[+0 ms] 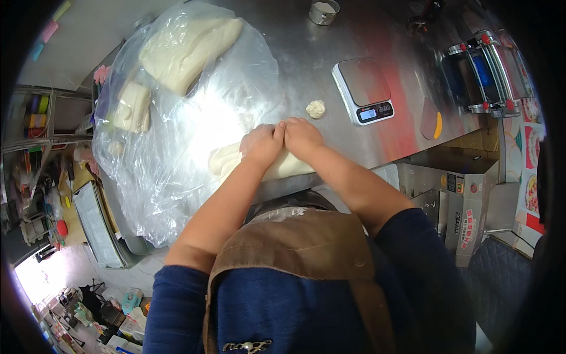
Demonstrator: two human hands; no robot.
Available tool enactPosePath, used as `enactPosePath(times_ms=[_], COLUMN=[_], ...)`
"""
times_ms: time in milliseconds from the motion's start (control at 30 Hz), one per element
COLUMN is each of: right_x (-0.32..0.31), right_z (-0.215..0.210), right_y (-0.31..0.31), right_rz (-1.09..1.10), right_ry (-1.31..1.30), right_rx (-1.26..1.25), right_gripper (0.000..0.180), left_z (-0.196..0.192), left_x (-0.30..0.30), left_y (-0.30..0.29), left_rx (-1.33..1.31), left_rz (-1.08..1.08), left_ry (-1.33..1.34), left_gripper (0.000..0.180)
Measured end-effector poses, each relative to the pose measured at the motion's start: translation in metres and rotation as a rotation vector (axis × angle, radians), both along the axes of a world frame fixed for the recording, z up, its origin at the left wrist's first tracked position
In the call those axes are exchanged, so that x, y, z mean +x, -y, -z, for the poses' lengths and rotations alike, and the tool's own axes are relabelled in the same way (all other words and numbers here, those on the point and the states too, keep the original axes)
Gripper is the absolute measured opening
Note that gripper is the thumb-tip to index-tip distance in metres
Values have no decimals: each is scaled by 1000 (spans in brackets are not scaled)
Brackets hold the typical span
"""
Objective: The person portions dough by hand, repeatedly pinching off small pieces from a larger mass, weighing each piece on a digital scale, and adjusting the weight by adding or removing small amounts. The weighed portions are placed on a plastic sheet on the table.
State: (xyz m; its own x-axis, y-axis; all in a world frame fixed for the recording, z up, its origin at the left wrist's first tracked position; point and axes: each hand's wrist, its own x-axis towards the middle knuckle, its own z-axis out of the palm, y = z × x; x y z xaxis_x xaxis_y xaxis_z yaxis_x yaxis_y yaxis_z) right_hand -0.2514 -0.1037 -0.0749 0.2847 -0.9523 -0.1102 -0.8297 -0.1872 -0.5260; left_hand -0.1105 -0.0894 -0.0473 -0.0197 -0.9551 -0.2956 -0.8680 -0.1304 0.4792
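The fingers of your left hand (pixel 263 143) and right hand (pixel 302 137) were bent and drawn in close, with the two hands touching where they met. Both were on the far side of a thick piece of dough (pixel 225 159); your fingertips were partly hidden, so I could not tell whether they gripped it or only pressed. That dough lay beneath your hands and wrists, near the table's (pixel 295 62) front edge. Just beyond your right hand sat a small dough ball (pixel 316 109), with a white scale (pixel 364 82) farther right. To your left spread a clear plastic sheet (pixel 156 183), covering a large dough slab (pixel 191 50) and a smaller chunk (pixel 134 106).
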Motion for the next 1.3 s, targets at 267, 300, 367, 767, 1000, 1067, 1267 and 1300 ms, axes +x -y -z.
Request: enactPosePath(times_ms=[267, 300, 367, 767, 1000, 1067, 1267, 1300], right_x=[-4, -4, -3, -32, -80, -101, -116, -111], right_z=[29, 30, 28, 11, -19, -20, 8, 13], right_y=[11, 13, 18, -17, -33, -29, 28, 41], right_rz=[10, 10, 27, -23, -409, -527, -302, -363], right_ry=[58, 110, 68, 372, 408, 448, 272, 134], right_rx=[-108, -138, -52, 57, 47, -75, -277, -202], right_gripper=[26, 26, 27, 29, 43, 49, 60, 60], left_z=[24, 27, 28, 13, -25, -32, -28, -29], left_x=[-6, -6, -7, 4, -10, -21, -41, -41], left_y=[21, 23, 26, 20, -7, -28, -43, -41], left_rx=[88, 59, 58, 196, 127, -35, 102, 67], left_rz=[94, 87, 77, 214, 443, 533, 407, 387], left_ry=[169, 168, 164, -68, 41, 173, 167, 160], left_gripper=[60, 59, 57, 70, 111, 111, 85, 71])
